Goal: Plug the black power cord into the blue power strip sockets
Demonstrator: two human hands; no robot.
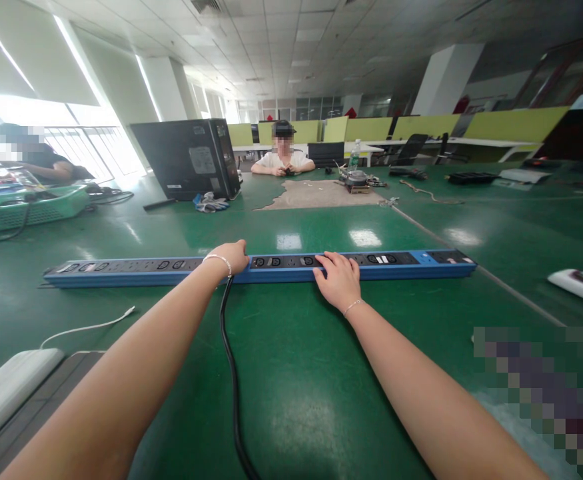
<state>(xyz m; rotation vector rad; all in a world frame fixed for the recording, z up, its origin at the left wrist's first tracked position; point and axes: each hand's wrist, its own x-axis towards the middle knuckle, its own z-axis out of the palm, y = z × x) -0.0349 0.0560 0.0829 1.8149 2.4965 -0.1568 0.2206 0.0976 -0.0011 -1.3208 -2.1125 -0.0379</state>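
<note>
A long blue power strip [301, 272] with black sockets along its top lies across the green table. My left hand [231, 257] is closed at the strip, left of its middle, pressing on something hidden under the fingers. A black cable [228, 333] runs from beneath that hand down to the table's near side. My right hand [338, 277] rests on the strip to the right of the middle, its fingers spread over the front edge and top.
A black computer case [186, 160] stands at the back left, gloves [211, 202] beside it. A green basket [36, 210] sits far left. White devices lie near left and right. Two people sit beyond the table.
</note>
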